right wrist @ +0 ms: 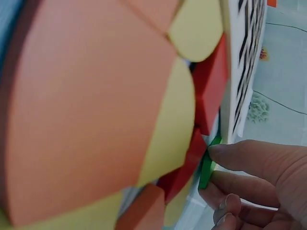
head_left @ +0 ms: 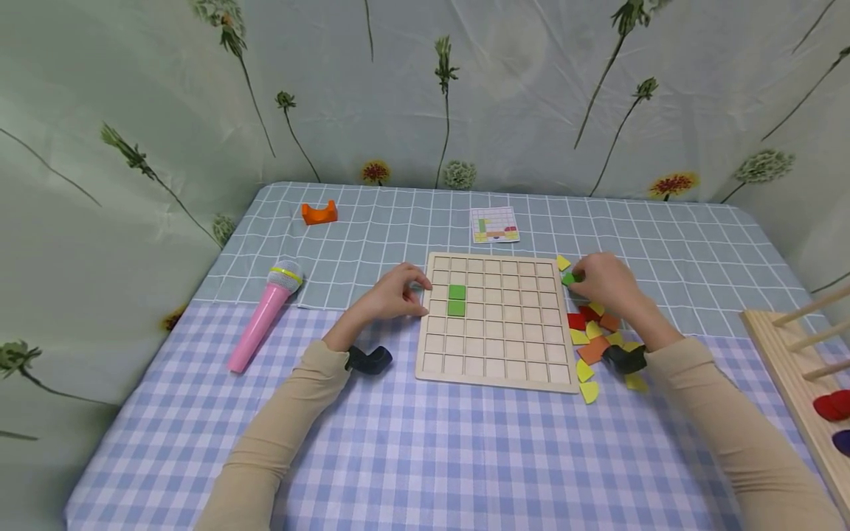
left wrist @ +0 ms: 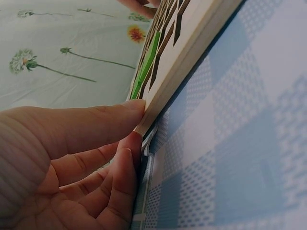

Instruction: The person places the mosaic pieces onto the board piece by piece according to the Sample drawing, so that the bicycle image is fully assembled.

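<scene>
A square wooden grid board [head_left: 505, 386] lies in the middle of the table. Two green square tiles [head_left: 457, 300] sit one behind the other in cells near its left side. My left hand [head_left: 393, 293] holds the board's left edge, thumb [left wrist: 112, 122] and bent index finger against the wood. Just off the board's right edge, my right hand [head_left: 607, 284] pinches a green tile [right wrist: 208, 165] between thumb and index finger. Beside and below that hand, several loose yellow, red and orange pieces [head_left: 593, 349] lie in a heap, some overlapping.
A patterned card [head_left: 494, 224] lies behind the board. To the left are a pink toy microphone [head_left: 265, 317] and an orange curved block [head_left: 319, 213]. A wooden rack with pegs [head_left: 790, 369] stands at the right edge, with red and blue pieces near it.
</scene>
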Motion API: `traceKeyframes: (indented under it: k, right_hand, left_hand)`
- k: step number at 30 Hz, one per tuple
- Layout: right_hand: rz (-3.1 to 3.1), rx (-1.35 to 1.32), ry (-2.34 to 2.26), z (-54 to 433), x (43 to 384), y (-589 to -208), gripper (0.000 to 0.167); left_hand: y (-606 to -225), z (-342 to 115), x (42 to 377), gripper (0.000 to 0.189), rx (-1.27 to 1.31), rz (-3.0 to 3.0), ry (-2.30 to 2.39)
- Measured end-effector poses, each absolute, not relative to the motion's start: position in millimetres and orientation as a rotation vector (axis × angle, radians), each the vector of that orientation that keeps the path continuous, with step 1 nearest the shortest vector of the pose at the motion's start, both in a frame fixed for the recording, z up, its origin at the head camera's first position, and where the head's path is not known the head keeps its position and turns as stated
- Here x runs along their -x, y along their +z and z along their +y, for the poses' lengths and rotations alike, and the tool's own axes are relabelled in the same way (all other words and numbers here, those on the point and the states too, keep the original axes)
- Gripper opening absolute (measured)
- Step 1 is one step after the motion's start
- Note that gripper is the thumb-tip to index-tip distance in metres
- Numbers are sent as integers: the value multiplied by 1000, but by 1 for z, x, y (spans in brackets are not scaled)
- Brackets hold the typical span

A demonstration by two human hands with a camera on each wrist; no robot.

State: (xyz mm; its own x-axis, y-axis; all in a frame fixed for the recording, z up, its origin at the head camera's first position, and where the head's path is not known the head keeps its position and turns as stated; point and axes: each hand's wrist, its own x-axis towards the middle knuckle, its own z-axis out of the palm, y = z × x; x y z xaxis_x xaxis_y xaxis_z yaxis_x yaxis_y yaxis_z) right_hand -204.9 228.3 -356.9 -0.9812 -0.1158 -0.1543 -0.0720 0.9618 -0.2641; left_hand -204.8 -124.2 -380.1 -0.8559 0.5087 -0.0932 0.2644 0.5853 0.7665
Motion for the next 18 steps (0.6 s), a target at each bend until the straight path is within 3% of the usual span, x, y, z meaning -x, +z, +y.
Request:
traceKeyframes:
  k: [7, 18]
  right_hand:
    - [2967, 172, -400, 223, 195, -348, 31]
    - [3017, 472, -416, 190, 170, -342, 26]
  left_hand:
    - [-380, -123, 206, 38, -614, 2534, 1120]
    - [-380, -124, 206, 38, -638, 2509, 1145]
